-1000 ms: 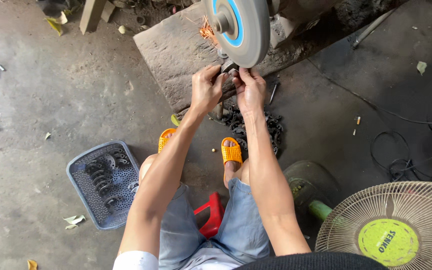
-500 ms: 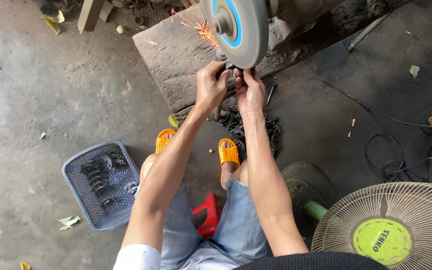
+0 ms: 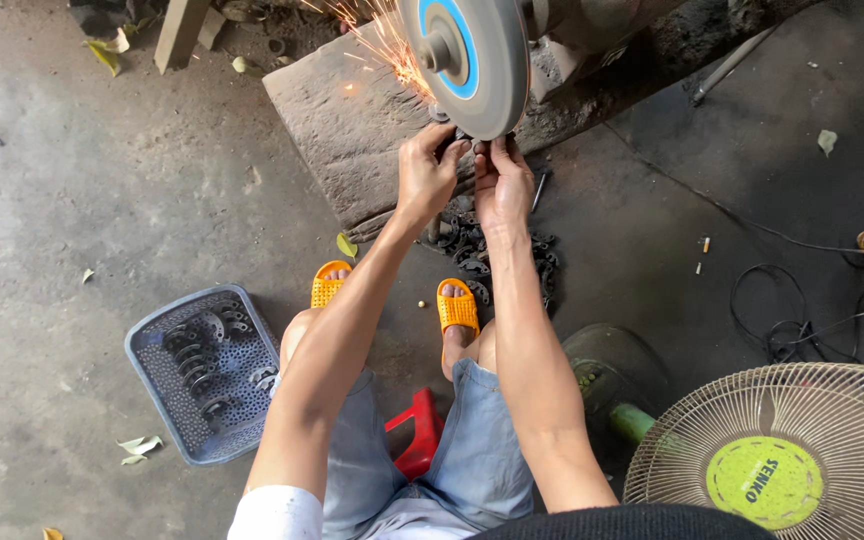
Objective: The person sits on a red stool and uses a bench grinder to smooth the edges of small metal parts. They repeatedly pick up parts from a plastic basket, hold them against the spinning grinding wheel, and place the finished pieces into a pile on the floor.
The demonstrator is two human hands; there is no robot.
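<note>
Both hands pinch a small dark metal part (image 3: pixel 464 137) from either side, left hand (image 3: pixel 428 175) and right hand (image 3: pixel 501 182) nearly touching, pressing it up against the lower rim of the grey grinding wheel (image 3: pixel 472 60); its long axis cannot be told. Orange sparks (image 3: pixel 384 45) spray leftward over the rough stone slab (image 3: pixel 352 130). On the floor sit a perforated blue plastic basket (image 3: pixel 152 375) of curved metal pieces, a pile of dark parts (image 3: pixel 472 245), and a wire-grilled fan (image 3: pixel 782 460).

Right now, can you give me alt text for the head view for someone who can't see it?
Both hands, left hand and right hand, press a small dark part against a spinning grinding wheel, throwing sparks. A grey basket of metal pieces sits left.
</note>
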